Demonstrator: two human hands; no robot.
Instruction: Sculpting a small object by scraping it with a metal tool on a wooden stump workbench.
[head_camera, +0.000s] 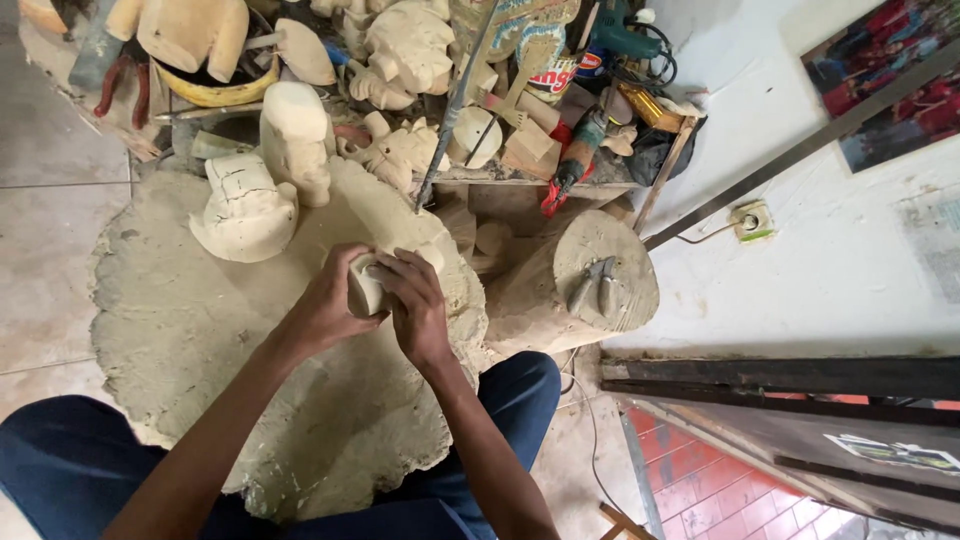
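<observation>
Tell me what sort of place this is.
Probably a wood carver's workshop. Both hands, left hand and right hand, grip a small pale carving over a dusty round work block; unfinished carved figures and pliers lie around.

carved piece (366, 290): pale cream | trousers (60, 450): navy | pliers (594, 286): seemingly grey

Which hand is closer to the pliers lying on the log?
The right hand. It grips the small pale carving on the side facing the pliers; the left hand holds the carving's far side, farther from them.
</observation>
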